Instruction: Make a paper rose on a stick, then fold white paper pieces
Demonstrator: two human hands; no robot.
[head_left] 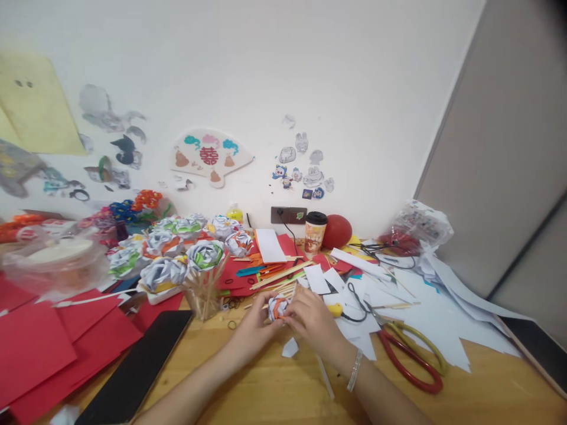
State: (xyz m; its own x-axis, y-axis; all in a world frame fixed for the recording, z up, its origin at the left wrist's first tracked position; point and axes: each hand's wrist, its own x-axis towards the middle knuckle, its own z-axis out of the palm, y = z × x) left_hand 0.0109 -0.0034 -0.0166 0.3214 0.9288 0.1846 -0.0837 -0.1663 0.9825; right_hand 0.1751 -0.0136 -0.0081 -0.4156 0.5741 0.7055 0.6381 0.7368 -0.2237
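Note:
A small paper flower [277, 307], white with orange edges, sits between my two hands above the wooden table. My left hand [256, 321] is closed around its left side. On the other side, my right hand [313, 316] grips the flower with bent fingers, and part of the flower is hidden behind them. Just below lies a small white paper scrap [290, 347]. Right beside my right hand is the yellow handle [335, 310] of a corded tool, its front end hidden. Finished-looking paper flowers [206, 255] stand in a clear cup of sticks and in a cluster at the left.
Large scissors [411, 354] with red and olive handles lie right. White paper sheets [436, 307] cover the right side, red sheets [39, 348] the left, near a black board [137, 366]. A coffee cup [315, 233] and red balloon [337, 231] stand by the wall.

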